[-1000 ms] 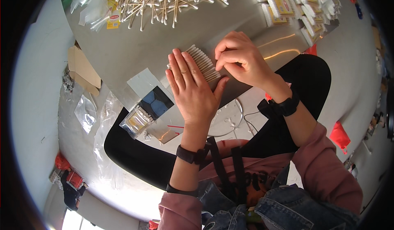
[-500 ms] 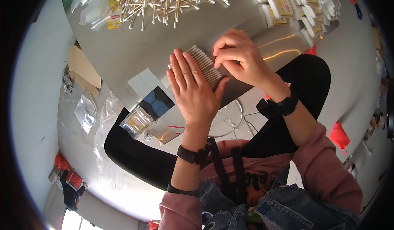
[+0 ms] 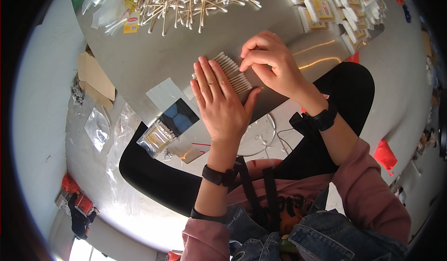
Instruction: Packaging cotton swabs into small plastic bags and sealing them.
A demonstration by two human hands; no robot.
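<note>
My left hand (image 3: 222,105) lies flat, fingers stretched, over a row of cotton swabs (image 3: 235,75) laid side by side on the metal table. White tips of the row show past its fingers, between them and the thumb; the part beneath the palm is hidden. At the row's right end, my right hand (image 3: 272,65) has its fingers bent inward, with the fingertips close together at the swab tips. Whether a swab is between those fingertips is too small to tell. Farther off lies a big loose heap of cotton swabs (image 3: 186,3).
Packs of swabs with yellow labels (image 3: 321,9) pile up at the far right. Clear plastic bags (image 3: 104,0) and a yellow card (image 3: 132,21) lie far left. A bagged swab pack (image 3: 156,137) sits near a cutout at the table's near edge. A cardboard piece (image 3: 93,77) is beyond the left edge.
My right hand has shifted very slightly left at the swab tips. My left hand stays flat on the row; the whole view has moved a little.
</note>
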